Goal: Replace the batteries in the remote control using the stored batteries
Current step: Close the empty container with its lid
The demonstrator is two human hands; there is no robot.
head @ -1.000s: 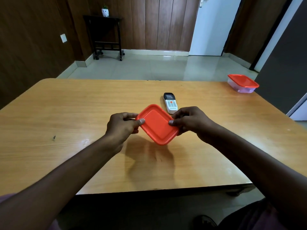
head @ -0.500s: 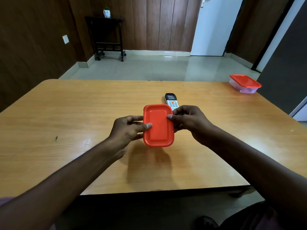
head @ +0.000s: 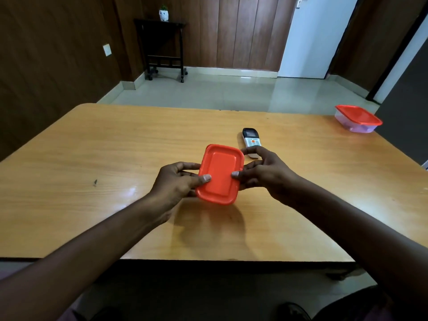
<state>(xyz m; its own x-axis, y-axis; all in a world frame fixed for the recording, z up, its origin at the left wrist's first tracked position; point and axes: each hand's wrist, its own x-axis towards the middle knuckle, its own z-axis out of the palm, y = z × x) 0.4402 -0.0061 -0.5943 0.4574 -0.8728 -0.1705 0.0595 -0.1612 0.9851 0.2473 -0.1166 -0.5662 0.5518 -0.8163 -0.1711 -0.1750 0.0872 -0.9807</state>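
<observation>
Red-lidded box [head: 219,174] gripped by left hand [head: 178,181] and right hand [head: 261,172]; remote control [head: 251,142] just beyond box, nearer right hand, long axis pointing away.

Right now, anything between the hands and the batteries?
Yes. The red plastic lid is on the small container that the left hand and right hand hold; no batteries show. The white remote control lies just behind it on the wooden table.
</observation>
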